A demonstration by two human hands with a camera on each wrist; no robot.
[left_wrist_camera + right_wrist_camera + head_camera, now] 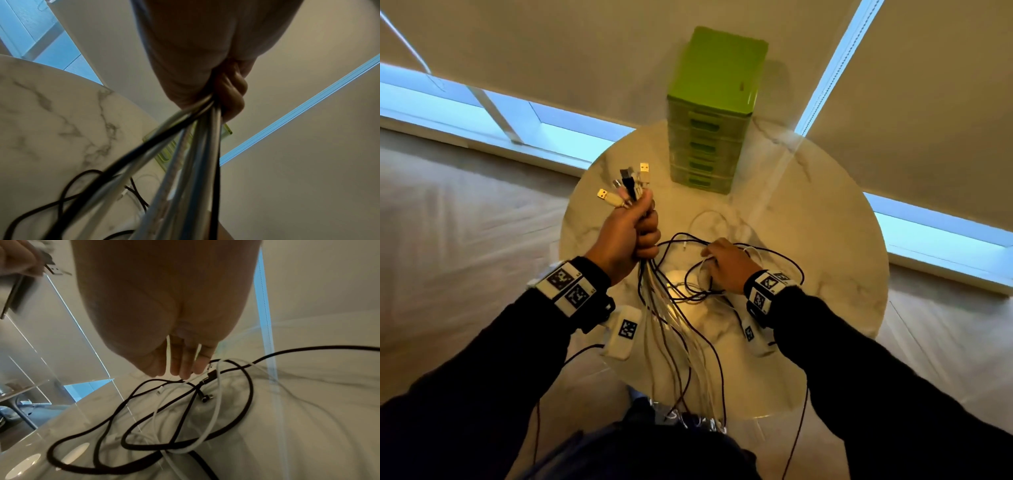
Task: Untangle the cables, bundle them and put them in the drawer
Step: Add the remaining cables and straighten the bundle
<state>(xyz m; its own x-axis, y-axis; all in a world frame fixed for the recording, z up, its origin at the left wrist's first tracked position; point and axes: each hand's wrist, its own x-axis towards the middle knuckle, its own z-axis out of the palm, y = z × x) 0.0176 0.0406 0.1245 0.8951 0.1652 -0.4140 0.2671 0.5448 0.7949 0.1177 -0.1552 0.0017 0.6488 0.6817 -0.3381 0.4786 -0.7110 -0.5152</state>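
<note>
My left hand (635, 228) is raised above the round marble table (825, 240) and grips a bundle of black and white cables (197, 146) near their USB plugs (628, 183), which stick up past my fist. The cable lengths hang down from the fist over the table's near edge (685, 359). My right hand (726, 262) reaches down with straight fingers (180, 368) onto the loose black and white cable loops (185, 418) that lie on the tabletop. Small connector ends (207, 394) lie just beyond the fingertips. A green drawer tower (709, 116) stands at the table's far side, its drawers closed.
Behind the table hang beige window blinds (928, 102) with bright window strips between and below them. The floor (448, 222) lies on both sides of the table. Bare marble shows to the right of the cable loops.
</note>
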